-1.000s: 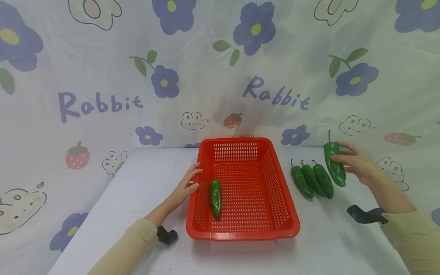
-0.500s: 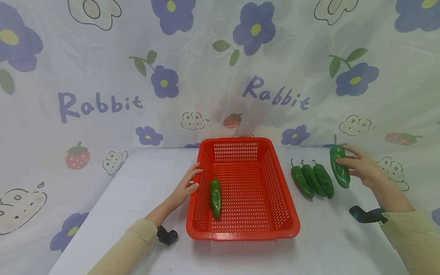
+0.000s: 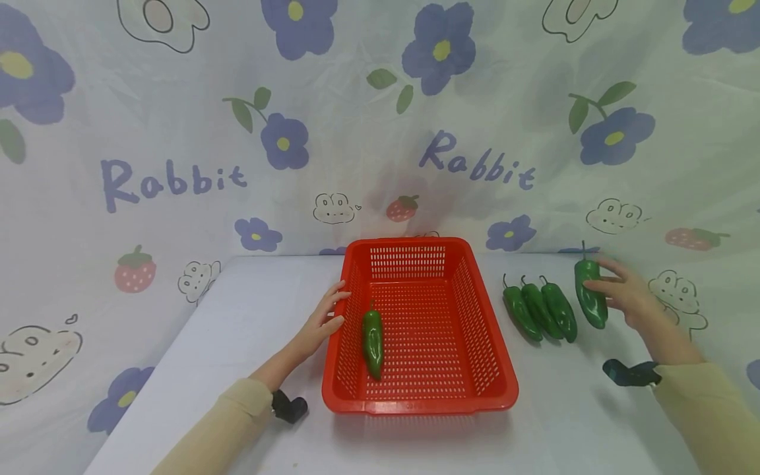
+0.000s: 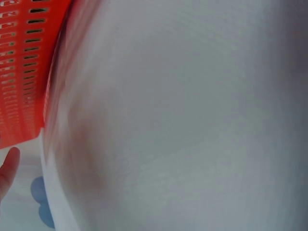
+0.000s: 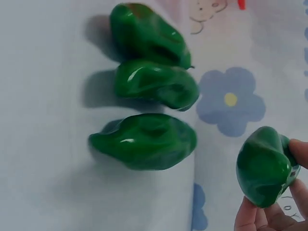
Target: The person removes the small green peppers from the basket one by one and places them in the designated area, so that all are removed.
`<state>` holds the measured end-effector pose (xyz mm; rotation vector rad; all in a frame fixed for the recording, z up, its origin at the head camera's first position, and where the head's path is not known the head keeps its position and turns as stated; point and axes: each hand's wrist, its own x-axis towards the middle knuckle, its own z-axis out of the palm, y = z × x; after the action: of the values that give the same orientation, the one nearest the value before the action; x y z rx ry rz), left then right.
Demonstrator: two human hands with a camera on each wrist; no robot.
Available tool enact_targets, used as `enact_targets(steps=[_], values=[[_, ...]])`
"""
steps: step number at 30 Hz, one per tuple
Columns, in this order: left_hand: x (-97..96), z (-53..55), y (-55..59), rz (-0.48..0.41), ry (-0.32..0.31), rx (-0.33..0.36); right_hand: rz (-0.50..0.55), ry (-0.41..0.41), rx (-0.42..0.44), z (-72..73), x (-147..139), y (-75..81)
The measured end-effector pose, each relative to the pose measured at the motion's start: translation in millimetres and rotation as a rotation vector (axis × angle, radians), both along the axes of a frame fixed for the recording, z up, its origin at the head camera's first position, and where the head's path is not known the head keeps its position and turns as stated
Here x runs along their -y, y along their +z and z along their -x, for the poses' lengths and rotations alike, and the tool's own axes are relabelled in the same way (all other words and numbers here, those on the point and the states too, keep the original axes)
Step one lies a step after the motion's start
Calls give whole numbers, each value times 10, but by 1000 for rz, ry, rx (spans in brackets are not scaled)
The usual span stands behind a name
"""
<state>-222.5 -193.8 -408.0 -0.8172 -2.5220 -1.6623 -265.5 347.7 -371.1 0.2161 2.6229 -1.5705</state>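
Observation:
My right hand (image 3: 623, 290) pinches a green pepper (image 3: 590, 295) between thumb and fingers, its stem pointing up. In the right wrist view this held pepper (image 5: 263, 166) shows blunt end on, gripped at the lower right. Just left of it, three more green peppers (image 3: 537, 310) lie side by side on the white table. My left hand (image 3: 317, 323) rests its spread fingers on the left rim of a red plastic basket (image 3: 415, 407). One green pepper (image 3: 373, 343) lies inside the basket along its left wall. The left wrist view catches only a fingertip (image 4: 9, 166) near the basket wall.
A pale curtain (image 3: 356, 119) with flowers and rabbits hangs right behind the table. The white table (image 3: 267, 290) ends at its foot. A dark wrist strap piece (image 3: 629, 373) juts from the right sleeve, another (image 3: 289, 407) from the left.
The right hand, holding the pepper, has moved slightly right and down, away from the three lying peppers. The left hand and the basket have stayed put.

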Motion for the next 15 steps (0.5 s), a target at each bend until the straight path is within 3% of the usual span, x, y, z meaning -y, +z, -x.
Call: enact_targets(steps=[5,11,15], values=[[-5,-2,9,-14,-4,12,6,-39,25,31,-18,-79],[81,158,-257,-31,-12,-23,-17,-69,-36,59,-10,-214],[47,86,-149,-35,-18,-16,-25,-112,-43,116,-53,-360]])
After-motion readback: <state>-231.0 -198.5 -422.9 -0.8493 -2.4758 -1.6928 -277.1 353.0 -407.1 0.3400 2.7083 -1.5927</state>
